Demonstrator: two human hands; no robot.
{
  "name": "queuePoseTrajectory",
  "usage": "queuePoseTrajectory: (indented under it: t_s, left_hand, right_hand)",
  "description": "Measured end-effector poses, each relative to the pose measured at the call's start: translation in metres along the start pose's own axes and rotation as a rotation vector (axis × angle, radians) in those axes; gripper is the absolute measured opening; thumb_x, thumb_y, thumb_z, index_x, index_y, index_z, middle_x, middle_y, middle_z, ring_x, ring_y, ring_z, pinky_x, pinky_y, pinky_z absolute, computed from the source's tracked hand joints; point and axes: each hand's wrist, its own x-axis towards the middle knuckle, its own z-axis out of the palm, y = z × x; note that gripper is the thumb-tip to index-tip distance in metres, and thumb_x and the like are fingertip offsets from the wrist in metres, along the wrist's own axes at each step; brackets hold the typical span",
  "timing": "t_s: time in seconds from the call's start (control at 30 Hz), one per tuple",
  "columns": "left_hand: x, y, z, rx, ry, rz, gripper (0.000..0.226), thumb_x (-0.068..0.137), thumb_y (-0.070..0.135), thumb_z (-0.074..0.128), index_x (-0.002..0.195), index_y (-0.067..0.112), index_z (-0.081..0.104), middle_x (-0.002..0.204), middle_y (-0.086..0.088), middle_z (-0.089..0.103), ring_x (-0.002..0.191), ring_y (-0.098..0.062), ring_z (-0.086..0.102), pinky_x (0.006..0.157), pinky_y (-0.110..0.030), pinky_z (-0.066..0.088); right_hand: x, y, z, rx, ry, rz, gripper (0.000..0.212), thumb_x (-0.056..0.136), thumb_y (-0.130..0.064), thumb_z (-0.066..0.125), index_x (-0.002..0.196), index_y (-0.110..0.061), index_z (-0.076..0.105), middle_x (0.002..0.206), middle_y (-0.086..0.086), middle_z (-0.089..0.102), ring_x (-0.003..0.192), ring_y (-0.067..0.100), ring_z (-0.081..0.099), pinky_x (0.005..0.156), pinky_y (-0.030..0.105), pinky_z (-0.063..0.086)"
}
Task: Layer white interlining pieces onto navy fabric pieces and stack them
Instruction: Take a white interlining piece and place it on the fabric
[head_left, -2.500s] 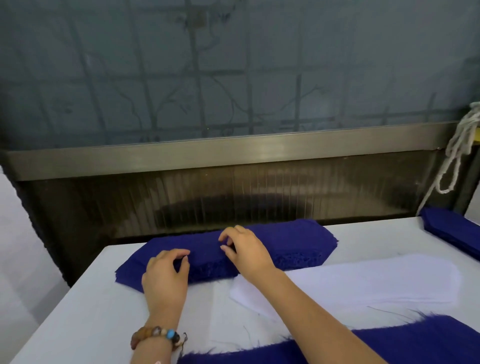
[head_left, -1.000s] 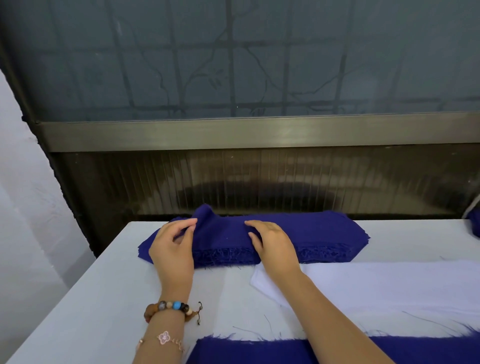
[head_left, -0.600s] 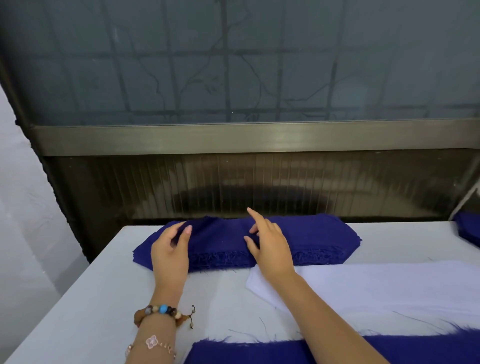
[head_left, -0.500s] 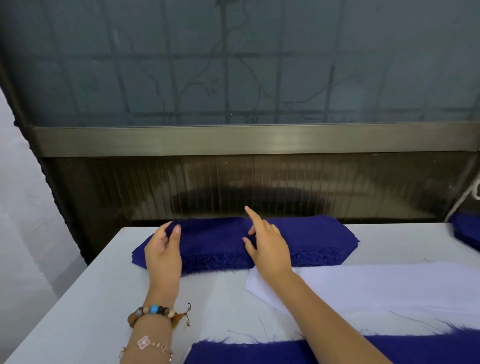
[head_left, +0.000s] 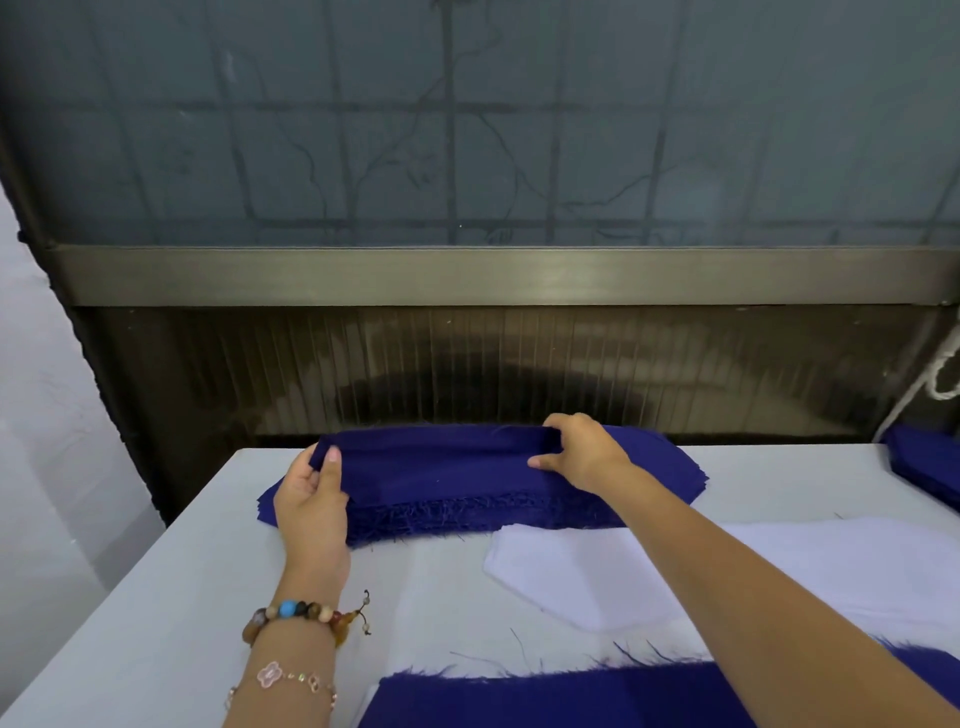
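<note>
near navy piece (head_left: 545, 699) cropped, interlining (head_left: 597, 577) cropped right

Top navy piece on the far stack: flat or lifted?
Partly lifted: the left hand pinches the top navy piece at its left end, the right hand grips it farther right, holding it above the navy stack.

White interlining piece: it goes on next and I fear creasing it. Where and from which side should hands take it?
Probably pinch the white interlining piece at its tapered left end, coming from the left: it lies flat on the table, and that free edge is uncovered.
</note>
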Motion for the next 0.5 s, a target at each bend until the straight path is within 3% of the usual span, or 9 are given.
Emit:
queuePoseTrajectory:
  t_s: [0.27, 0.4, 0.5]
  left_hand:
    - [0.008, -0.007, -0.003, 0.045, 0.048, -0.056, 0.025, 0.101, 0.031, 0.049, 0.121, 0.019, 0.059, 0.107, -0.005, 0.069, 0.105, -0.027, 0.065, 0.095, -0.051, 0.053]
    - [0.012, -0.01, -0.002, 0.068, 0.08, -0.08, 0.014, 0.101, 0.032, 0.05, 0.111, 0.028, 0.059, 0.096, 0.001, 0.066, 0.1, -0.023, 0.065, 0.094, -0.047, 0.054]
    - [0.011, -0.01, -0.002, 0.073, 0.084, -0.081, 0.025, 0.102, 0.03, 0.049, 0.123, 0.02, 0.058, 0.101, -0.003, 0.066, 0.102, -0.025, 0.064, 0.095, -0.048, 0.054]
  right_hand:
    - [-0.001, 0.045, -0.033, -0.018, 0.006, 0.196, 0.032, 0.089, -0.03, 0.066, 0.118, -0.017, 0.059, 0.114, 0.006, 0.061, 0.105, 0.024, 0.057, 0.09, 0.038, 0.051]
    - [-0.003, 0.069, -0.053, -0.064, -0.027, 0.305, 0.041, 0.09, -0.029, 0.065, 0.127, -0.014, 0.055, 0.121, 0.01, 0.058, 0.11, 0.027, 0.056, 0.091, 0.037, 0.05]
    - [-0.006, 0.085, -0.062, -0.093, -0.008, 0.402, 0.049, 0.088, -0.035, 0.067, 0.129, -0.012, 0.053, 0.122, 0.011, 0.058, 0.11, 0.03, 0.056, 0.089, 0.036, 0.05]
